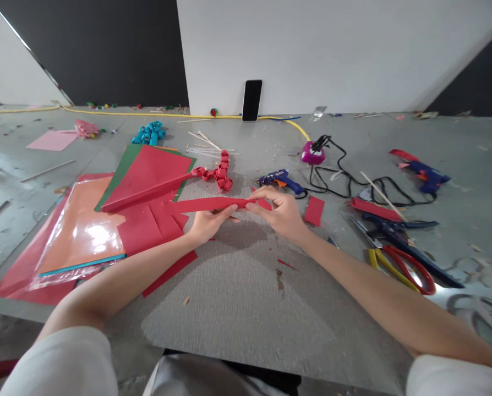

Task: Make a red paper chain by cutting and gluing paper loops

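Note:
A long red paper strip (205, 205) stretches between my two hands, above the grey table. My left hand (208, 224) pinches it near its middle, thumb on top. Close by, my right hand (281, 213) grips the strip's right end between thumb and fingers. Its left end reaches out over red paper sheets (147, 231). Just beyond the strip lies a red folded-paper chain (221, 175). A blue glue gun (281, 179) rests past my right hand, and a small red paper rectangle (314, 210) lies to its right.
Orange paper in a clear sleeve (83, 220) lies at left. Scissors with red and yellow handles (411, 269) and dark blue pliers-like tool (406, 242) lie at right. Black cables run to a purple power socket (312, 153). A phone (252, 100) leans on the back wall.

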Action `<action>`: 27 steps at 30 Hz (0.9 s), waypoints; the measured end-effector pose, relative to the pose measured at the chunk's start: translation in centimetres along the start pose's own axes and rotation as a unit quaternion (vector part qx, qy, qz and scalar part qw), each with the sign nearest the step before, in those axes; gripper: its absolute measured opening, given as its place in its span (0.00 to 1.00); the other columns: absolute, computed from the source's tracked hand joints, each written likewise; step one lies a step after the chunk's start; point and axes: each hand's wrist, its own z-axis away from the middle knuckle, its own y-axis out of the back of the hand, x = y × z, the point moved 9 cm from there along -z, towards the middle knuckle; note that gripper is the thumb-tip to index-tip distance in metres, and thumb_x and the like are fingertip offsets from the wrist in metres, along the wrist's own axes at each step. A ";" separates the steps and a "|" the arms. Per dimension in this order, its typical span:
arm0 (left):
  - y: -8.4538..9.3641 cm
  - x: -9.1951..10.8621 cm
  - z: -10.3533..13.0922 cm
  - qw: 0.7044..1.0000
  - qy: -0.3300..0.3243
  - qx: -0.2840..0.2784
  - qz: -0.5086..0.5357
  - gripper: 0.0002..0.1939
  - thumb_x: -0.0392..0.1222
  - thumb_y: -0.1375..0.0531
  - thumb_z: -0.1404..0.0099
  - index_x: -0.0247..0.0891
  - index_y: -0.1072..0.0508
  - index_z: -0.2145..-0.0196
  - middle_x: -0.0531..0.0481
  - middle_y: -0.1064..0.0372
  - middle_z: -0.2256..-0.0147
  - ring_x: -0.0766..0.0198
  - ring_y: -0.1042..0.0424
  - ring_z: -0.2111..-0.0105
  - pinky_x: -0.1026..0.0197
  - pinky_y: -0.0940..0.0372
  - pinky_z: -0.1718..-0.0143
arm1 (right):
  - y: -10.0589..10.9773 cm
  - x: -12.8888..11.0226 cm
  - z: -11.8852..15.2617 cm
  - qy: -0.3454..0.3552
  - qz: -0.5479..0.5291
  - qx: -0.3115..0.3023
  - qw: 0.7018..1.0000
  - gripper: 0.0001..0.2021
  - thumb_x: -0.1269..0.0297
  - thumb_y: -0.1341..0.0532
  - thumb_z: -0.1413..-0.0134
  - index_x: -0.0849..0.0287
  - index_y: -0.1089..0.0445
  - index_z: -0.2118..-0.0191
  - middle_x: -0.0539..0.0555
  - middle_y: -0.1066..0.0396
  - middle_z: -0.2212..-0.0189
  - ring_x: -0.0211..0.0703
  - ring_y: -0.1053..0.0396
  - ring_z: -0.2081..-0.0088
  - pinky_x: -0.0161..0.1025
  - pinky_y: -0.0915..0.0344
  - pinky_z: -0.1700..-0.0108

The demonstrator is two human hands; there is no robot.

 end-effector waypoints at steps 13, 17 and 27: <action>0.0 0.9 -0.6 0.996 -0.026 -0.003 0.084 0.27 0.65 0.32 0.37 0.34 0.17 0.61 0.37 0.17 0.58 0.44 0.17 0.55 0.50 0.18 0.62 | 2.7 4.9 -0.5 -0.112 -0.095 0.104 0.984 0.15 0.47 0.26 0.51 0.53 0.19 0.65 0.50 0.24 0.72 0.41 0.31 0.70 0.41 0.35 0.65; -1.0 1.3 -0.1 0.997 -0.010 -0.037 0.062 0.30 0.67 0.33 0.37 0.33 0.18 0.59 0.36 0.17 0.58 0.45 0.17 0.55 0.51 0.19 0.64 | 1.2 5.4 0.0 -0.150 -0.229 0.106 0.956 0.16 0.46 0.22 0.58 0.50 0.18 0.68 0.50 0.24 0.70 0.42 0.29 0.67 0.41 0.32 0.62; -1.9 1.3 0.1 0.996 0.012 -0.082 0.040 0.29 0.66 0.34 0.35 0.35 0.18 0.54 0.36 0.18 0.55 0.45 0.19 0.51 0.52 0.19 0.62 | 1.4 6.1 -0.2 -0.159 -0.272 0.141 0.939 0.13 0.49 0.20 0.60 0.47 0.17 0.69 0.50 0.19 0.68 0.45 0.24 0.62 0.48 0.28 0.48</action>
